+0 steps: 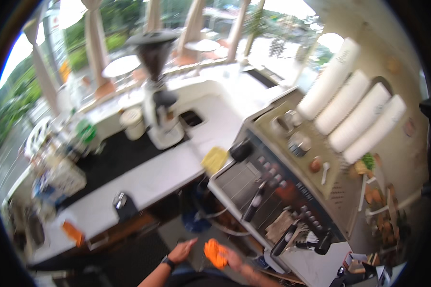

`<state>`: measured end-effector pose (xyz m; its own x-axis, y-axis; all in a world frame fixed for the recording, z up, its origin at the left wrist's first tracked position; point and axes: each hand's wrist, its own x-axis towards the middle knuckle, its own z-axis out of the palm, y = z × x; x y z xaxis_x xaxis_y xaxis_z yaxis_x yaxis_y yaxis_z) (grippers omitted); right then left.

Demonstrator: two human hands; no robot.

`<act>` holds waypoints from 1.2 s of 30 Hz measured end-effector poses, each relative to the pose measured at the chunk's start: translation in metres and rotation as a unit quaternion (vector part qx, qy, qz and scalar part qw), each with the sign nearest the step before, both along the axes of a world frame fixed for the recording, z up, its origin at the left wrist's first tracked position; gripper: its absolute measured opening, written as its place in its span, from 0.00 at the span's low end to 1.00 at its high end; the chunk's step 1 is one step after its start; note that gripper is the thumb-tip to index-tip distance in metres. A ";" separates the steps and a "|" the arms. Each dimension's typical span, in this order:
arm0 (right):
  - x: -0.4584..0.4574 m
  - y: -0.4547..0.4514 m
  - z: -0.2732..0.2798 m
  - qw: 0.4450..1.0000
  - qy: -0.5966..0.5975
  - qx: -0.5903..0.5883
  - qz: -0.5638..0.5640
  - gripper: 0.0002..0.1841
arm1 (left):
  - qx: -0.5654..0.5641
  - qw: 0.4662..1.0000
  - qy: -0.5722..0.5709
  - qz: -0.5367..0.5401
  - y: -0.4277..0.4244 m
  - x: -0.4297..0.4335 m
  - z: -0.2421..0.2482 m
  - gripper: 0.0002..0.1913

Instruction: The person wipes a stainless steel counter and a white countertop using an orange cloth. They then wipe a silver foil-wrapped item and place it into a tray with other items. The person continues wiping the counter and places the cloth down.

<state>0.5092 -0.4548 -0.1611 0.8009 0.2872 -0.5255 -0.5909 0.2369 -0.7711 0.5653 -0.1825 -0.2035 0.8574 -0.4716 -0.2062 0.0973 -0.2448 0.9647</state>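
Observation:
My right hand (234,259) grips a crumpled orange cloth (215,253) low in front of my body. To its left, my left hand (181,251) is bare of any object, fingers stretched toward the cloth but apart from it; a dark watch is on that wrist. Ahead to the right stands an espresso machine (301,186) with two portafilters, a near one (285,239) and a farther one (254,206). A brown cloth (281,226) lies on its drip tray. On the counter's left end rests another orange cloth (72,234).
A coffee grinder (165,132) with a bean hopper stands on the counter beside a lidded tub (133,123). A tamper (120,201) sits near the front edge. A yellow cloth (215,159) lies by the machine. Tall cup stacks (328,79) rise behind it.

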 end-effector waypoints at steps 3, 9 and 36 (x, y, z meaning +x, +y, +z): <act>0.066 0.045 0.070 0.918 0.109 0.365 0.106 0.29 | 0.008 0.979 -0.044 0.198 0.010 -0.031 0.078 0.23; 0.087 0.125 0.100 0.914 0.069 0.357 0.181 0.31 | -0.113 0.900 0.069 0.415 0.079 -0.135 0.119 0.18; 0.280 0.260 -0.142 0.969 -0.008 -0.246 -0.022 0.15 | 0.217 0.777 0.334 0.488 0.258 -0.594 -0.020 0.18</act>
